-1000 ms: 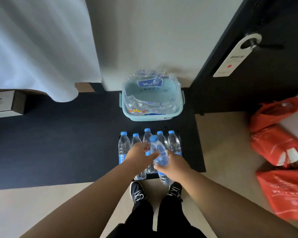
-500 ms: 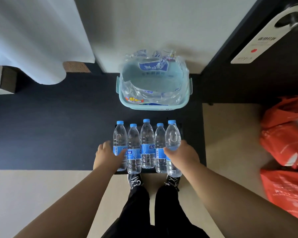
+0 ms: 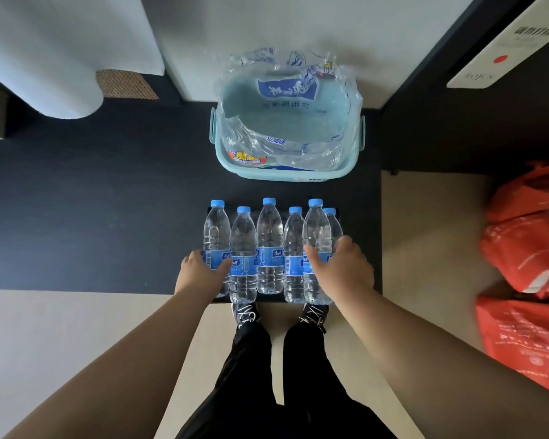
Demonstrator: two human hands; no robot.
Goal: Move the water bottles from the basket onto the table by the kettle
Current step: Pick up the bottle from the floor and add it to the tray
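dark table (image 3: 92, 217) | pale floor (image 3: 61, 337) | left hand (image 3: 203, 274), right hand (image 3: 343, 267) each gripping water bottles (image 3: 269, 245)

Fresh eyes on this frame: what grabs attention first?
The row of water bottles with blue caps, standing upright on the dark table in the middle, flanked by the left hand and right hand, each against an end bottle. Just behind sits a pale blue basket holding only crumpled clear plastic wrap. Bright red bags lie on the floor at the right.
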